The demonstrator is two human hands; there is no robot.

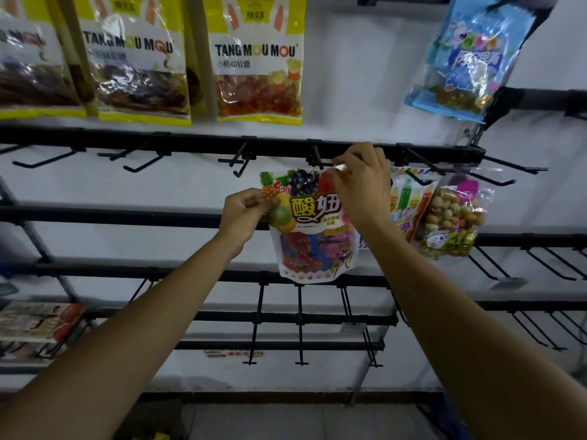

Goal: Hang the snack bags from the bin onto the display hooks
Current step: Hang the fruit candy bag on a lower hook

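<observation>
Grey floor (286,420) fills the bottom edge, nearest the person, and two bare forearms rise from it toward a black wire display rack. The hands are apart, and each pinches the same snack bag. The left hand (246,214) grips the upper left corner between thumb and fingers. The right hand (362,182) pinches the top edge, right at the tip of a black display hook (317,158). The fruit candy bag (313,246) hangs upright between them, printed with pineapple, grapes and large Chinese characters. Whether its hole is already on the hook cannot be told, since the right hand covers that spot.

Just to the right, partly behind the right wrist, hang a striped bag (409,198) with cartoon sticks and a clear bag of round coated snacks (451,217). Bare hooks line the black rail (190,142) to the left.

Higher up hang yellow TANG MOU MOU gummy bags (257,58) and a tilted blue bag (467,58), in front of the white wall (359,74).
</observation>
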